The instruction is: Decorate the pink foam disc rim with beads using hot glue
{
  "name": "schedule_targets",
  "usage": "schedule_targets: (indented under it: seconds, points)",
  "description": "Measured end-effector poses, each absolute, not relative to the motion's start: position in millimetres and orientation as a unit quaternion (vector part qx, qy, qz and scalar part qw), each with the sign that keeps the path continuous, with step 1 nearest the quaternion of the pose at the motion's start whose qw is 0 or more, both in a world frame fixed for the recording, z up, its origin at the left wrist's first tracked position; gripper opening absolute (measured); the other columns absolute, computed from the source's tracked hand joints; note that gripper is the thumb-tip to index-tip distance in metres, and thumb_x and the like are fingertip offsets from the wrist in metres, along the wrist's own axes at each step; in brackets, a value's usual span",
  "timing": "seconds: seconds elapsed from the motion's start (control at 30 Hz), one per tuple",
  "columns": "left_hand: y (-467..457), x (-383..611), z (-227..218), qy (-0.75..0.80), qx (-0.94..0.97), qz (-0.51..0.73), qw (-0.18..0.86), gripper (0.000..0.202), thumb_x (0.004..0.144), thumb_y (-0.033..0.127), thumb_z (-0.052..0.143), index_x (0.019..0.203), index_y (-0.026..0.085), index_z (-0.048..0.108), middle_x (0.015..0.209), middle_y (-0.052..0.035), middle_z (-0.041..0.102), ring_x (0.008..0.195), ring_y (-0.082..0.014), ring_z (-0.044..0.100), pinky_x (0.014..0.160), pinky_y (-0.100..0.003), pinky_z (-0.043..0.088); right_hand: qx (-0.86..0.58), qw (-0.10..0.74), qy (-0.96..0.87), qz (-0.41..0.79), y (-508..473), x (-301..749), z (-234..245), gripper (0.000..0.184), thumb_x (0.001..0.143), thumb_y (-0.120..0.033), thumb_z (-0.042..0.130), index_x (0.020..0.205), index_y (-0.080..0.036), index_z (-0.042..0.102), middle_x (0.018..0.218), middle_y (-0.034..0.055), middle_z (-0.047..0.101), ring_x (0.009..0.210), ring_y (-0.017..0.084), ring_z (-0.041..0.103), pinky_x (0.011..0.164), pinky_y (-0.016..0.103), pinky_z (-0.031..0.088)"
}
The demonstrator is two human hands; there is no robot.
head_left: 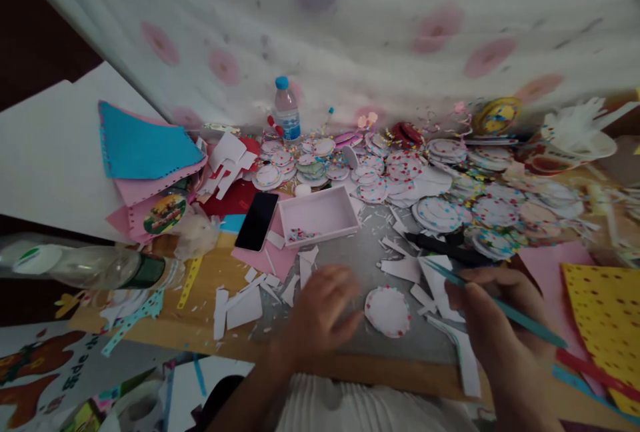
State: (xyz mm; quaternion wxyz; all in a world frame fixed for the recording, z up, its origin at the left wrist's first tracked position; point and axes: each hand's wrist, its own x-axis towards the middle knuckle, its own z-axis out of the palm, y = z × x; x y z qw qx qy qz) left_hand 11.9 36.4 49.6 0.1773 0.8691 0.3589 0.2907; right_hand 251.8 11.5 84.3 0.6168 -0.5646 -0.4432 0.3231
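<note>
Here, the left hand (pixel 325 312), slightly blurred, has its fingers loosely spread over the grey mat (pixel 425 349). The right hand (pixel 510 359) pinches a slim teal tool (pixel 535 329) between thumb and fingers. The tool slants, one end beyond the fingertips above a white scrap (pixel 440 292); whether it touches is hard to tell. Between the two hands lies the disc (pixel 389 313), flat, white, with red and blue dots round its rim, just beside the left fingertips and apart from the right hand.

Beyond the left hand sits a pale box (pixel 325 215) with small coloured bits in its near left corner, and a dark-screened phone (pixel 257 222) just left of it. Past the box, overlapping dotted discs (pixel 370 182) spread toward the right, with a blue-capped bottle (pixel 287 112) upright behind them. Paper offcuts (pixel 245 307) lie left of the left hand, on the mat and the bench (pixel 205 312). Right of the right hand is a spotted yellow sheet (pixel 607 322).
</note>
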Motion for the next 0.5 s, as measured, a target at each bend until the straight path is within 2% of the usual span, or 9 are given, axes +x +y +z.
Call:
schedule_targets:
  seconds: [0.13, 0.3, 0.4, 0.5]
  points:
    - [23, 45, 39, 0.235, 0.924, 0.237, 0.185, 0.034, 0.094, 0.039, 0.049, 0.115, 0.014, 0.059, 0.123, -0.0102, 0.065, 0.120, -0.0207, 0.053, 0.102, -0.035, 0.042, -0.559, 0.596, -0.457, 0.351, 9, 243, 88, 0.006, 0.084, -0.026, 0.063, 0.087, -0.022, 0.061, 0.065, -0.0004, 0.059, 0.058, 0.013, 0.053, 0.052, 0.026, 0.041]
    - [28, 43, 23, 0.256, 0.937, 0.187, 0.148, 0.016, 0.094, 0.022, 0.050, 0.099, 0.015, 0.064, 0.120, -0.0076, 0.066, 0.105, -0.0192, 0.060, 0.089, -0.032, 0.048, -0.492, 0.648, -0.449, 0.369, 11, 243, 104, 0.005, 0.083, -0.027, 0.063, 0.086, -0.023, 0.062, 0.063, 0.0003, 0.058, 0.054, 0.014, 0.049, 0.053, 0.030, 0.040]
    - [29, 35, 21, 0.277, 0.932, 0.185, 0.146, 0.016, 0.095, 0.021, 0.048, 0.098, 0.013, 0.062, 0.117, -0.0088, 0.066, 0.101, -0.0189, 0.061, 0.086, -0.032, 0.050, -0.472, 0.670, -0.429, 0.379, 13, 246, 116, 0.008, 0.080, -0.032, 0.065, 0.081, -0.025, 0.061, 0.052, -0.0012, 0.049, 0.048, 0.015, 0.042, 0.049, 0.031, 0.035]
    - [27, 33, 17, 0.284, 0.930, 0.183, 0.146, 0.014, 0.093, 0.021, 0.051, 0.096, 0.014, 0.062, 0.115, -0.0088, 0.067, 0.100, -0.0187, 0.061, 0.084, -0.033, 0.051, -0.491, 0.680, -0.405, 0.365, 11, 251, 125, 0.006, 0.079, -0.031, 0.064, 0.078, -0.026, 0.060, 0.049, -0.0004, 0.043, 0.046, 0.016, 0.038, 0.045, 0.032, 0.030]
